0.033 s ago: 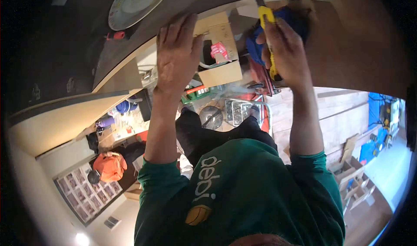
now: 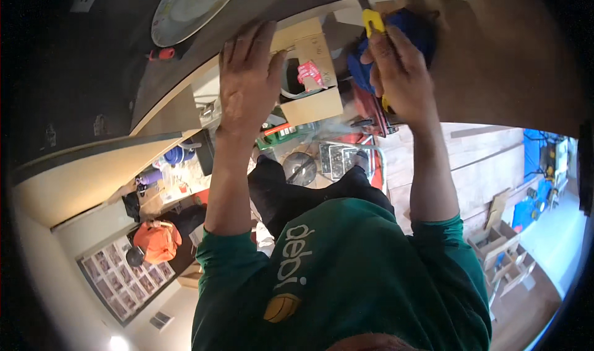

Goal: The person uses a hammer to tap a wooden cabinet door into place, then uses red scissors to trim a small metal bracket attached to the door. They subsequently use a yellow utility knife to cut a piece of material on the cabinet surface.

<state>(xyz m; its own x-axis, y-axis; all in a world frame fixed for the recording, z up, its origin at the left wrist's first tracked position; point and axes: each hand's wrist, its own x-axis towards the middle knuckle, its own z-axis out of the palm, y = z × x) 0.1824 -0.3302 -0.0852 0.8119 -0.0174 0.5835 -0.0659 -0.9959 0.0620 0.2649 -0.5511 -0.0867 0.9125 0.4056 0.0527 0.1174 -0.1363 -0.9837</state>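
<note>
My right hand (image 2: 405, 78) is wrapped round a yellow utility knife (image 2: 373, 21). The knife's front end points at the pale edge of a dark panel (image 2: 247, 7); its rear end shows below my fingers, and the palm hides the middle. My left hand (image 2: 247, 82) lies flat with fingers stretched, the fingertips resting over that panel's edge. Beneath and between the hands stands an opened cardboard box (image 2: 312, 106) with a crumpled pink-and-white wrapper (image 2: 310, 73) inside. Behind the knife hand is a dark blue cloth-like item (image 2: 411, 32).
On the dark panel lie a patterned oval plate (image 2: 192, 7) and a red-handled tool (image 2: 162, 54). Below, a green case (image 2: 288, 135) and a small metal stepladder (image 2: 346, 159) are near my feet. At lower left is a person in orange (image 2: 156, 241); wooden compartments (image 2: 504, 252) stand lower right.
My right hand has shifted slightly up and left with the knife, which has turned in the grip so less of its rear shows. My left hand barely moves.
</note>
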